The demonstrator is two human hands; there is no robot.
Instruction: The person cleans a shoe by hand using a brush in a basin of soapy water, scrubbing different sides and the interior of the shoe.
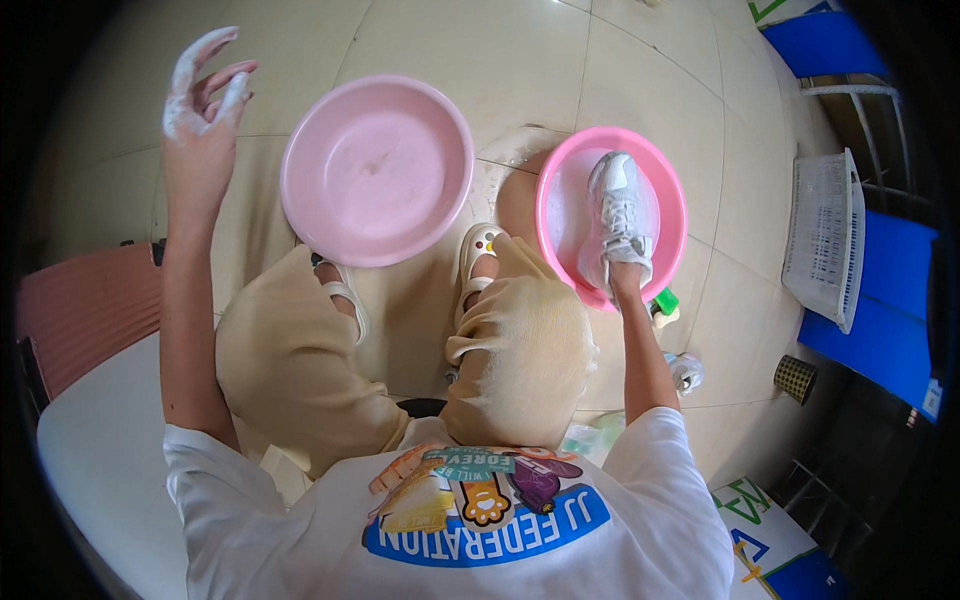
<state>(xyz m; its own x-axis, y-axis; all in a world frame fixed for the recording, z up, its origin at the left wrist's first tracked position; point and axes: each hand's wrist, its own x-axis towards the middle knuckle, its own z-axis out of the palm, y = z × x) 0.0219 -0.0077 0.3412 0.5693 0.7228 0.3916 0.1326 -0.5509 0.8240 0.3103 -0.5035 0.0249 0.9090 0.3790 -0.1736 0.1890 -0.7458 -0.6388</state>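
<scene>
My left hand (pixel 208 95) is raised at the upper left, coated with white foam, its fingers apart and bent with nothing in them. At the right, my right hand (pixel 626 274) reaches into the opening of a white lace-up sneaker (pixel 615 205) and holds it from inside; the fingers are hidden. The sneaker's toe points away from me, over a bright pink basin (pixel 676 190) with whitish, sudsy water. A larger pale pink basin (pixel 440 215) stands on the floor left of it, nearest to my left hand and in front of my feet.
A green object (pixel 665 300) lies against the pink basin's near right side, with a whitish bundle (pixel 686 372) nearer me. A white plastic basket (pixel 822 240) and a dark patterned bin (pixel 795 379) stand at the right. A white table (pixel 100 430) and reddish chair (pixel 90 315) are at the left.
</scene>
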